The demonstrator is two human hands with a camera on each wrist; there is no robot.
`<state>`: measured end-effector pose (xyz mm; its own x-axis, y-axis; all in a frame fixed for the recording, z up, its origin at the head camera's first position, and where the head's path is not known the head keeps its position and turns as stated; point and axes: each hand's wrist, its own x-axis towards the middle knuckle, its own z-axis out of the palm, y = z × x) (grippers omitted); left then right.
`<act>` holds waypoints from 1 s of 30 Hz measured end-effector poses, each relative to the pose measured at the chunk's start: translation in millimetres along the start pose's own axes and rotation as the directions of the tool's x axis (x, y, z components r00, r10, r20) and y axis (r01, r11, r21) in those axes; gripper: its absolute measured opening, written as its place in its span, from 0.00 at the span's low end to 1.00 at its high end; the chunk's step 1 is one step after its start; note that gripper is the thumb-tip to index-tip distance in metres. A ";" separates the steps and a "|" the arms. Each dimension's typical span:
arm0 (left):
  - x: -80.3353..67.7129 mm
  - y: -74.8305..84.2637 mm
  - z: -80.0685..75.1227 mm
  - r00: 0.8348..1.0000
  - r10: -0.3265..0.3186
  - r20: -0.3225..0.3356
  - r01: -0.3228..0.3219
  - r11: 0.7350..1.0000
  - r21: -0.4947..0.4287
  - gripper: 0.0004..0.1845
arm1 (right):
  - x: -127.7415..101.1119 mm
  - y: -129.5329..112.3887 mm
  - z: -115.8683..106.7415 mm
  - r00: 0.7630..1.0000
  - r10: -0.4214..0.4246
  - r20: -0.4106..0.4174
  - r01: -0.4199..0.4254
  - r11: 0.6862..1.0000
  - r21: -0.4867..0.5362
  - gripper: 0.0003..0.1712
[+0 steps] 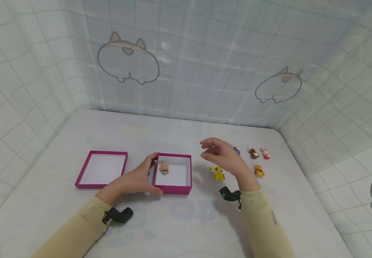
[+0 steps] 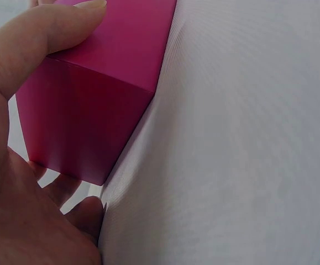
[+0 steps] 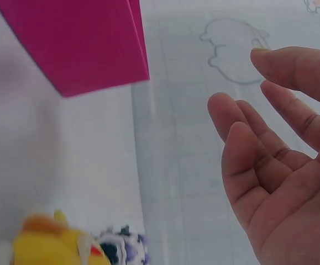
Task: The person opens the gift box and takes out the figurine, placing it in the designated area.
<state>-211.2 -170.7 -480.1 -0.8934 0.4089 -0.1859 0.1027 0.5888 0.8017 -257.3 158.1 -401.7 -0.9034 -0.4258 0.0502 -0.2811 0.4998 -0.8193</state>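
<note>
Left hand (image 1: 139, 179) grips the box's (image 1: 174, 187) near-left corner on the table (image 1: 179, 225), a figure (image 1: 164, 167) inside it, while right hand (image 1: 222, 157) hovers empty, fingers loosely curled, just right of it above the yellow toy (image 1: 218, 173).

Sitting in the box (image 1: 173, 175): one small figure (image 1: 164, 167). Lying left of it, just apart: the lid (image 1: 102, 169). Standing right of the box, loosely grouped: five more figures (image 1: 258, 170).
</note>
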 end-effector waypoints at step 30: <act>-0.9 3.4 1.2 1.000 -0.012 0.000 0.012 1.000 -0.002 0.74 | 24.6 -22.0 57.5 0.957 -0.141 0.254 0.127 0.989 0.069 0.26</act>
<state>-209.5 -168.2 -477.9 -0.8946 0.4017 -0.1957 0.0909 0.5925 0.8005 -254.6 93.2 -415.3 -0.7428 -0.6693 0.0185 -0.3708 0.3881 -0.8437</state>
